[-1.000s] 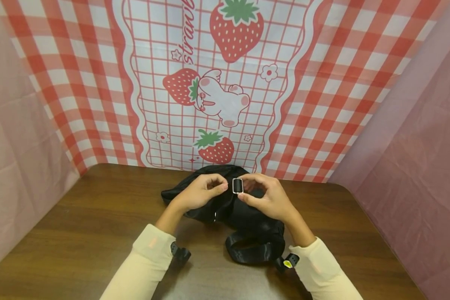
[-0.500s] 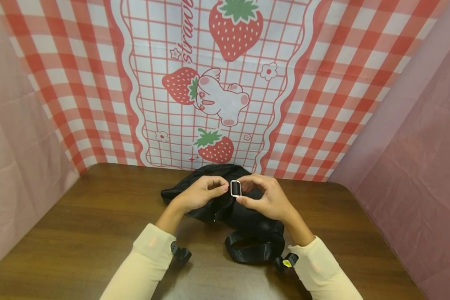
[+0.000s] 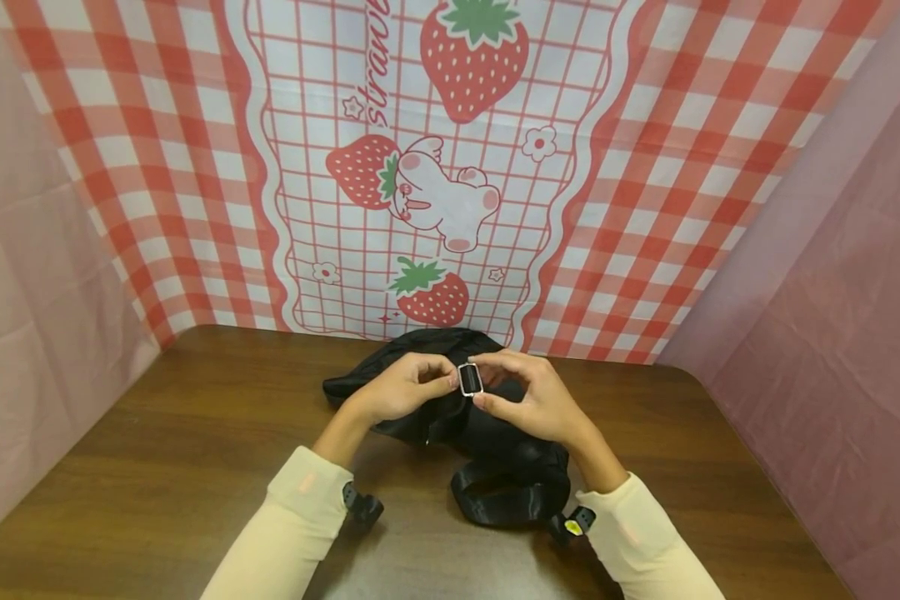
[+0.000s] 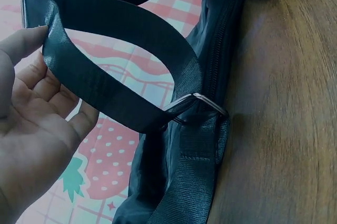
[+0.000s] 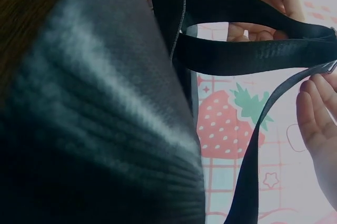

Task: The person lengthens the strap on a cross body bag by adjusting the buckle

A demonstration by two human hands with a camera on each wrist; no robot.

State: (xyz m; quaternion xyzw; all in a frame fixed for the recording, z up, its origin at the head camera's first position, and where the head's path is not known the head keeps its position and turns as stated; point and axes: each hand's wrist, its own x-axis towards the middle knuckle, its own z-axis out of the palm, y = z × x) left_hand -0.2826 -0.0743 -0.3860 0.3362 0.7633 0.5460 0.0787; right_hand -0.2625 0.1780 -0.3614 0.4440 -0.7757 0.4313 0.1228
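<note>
A black fabric bag (image 3: pixel 450 340) lies on the table, its webbing strap (image 4: pixel 105 89) raised in a loop. At the strap's fold is a silver rectangular slider buckle (image 3: pixel 470 379). My right hand (image 3: pixel 534 396) holds this buckle by its edges between thumb and fingers. Close against its left side, my left hand (image 3: pixel 405 387) pinches the webbing with thumb and fingertips. Lower on the strap, a metal ring (image 4: pixel 210 104) joins the webbing to the bag in the left wrist view. The right wrist view shows the buckle only at its edge; blurred black fabric covers much of that view.
A loose loop of strap (image 3: pixel 506 510) lies on the brown wooden table (image 3: pixel 195 467) in front of the bag. Behind the table hangs a red-and-white strawberry cloth (image 3: pixel 435 167). Pink curtains (image 3: pixel 832 292) flank both sides.
The buckle has shifted slightly left and down, up to my left fingertips, and tilted a little. My right fingers moved with it. The bag has stayed almost still.
</note>
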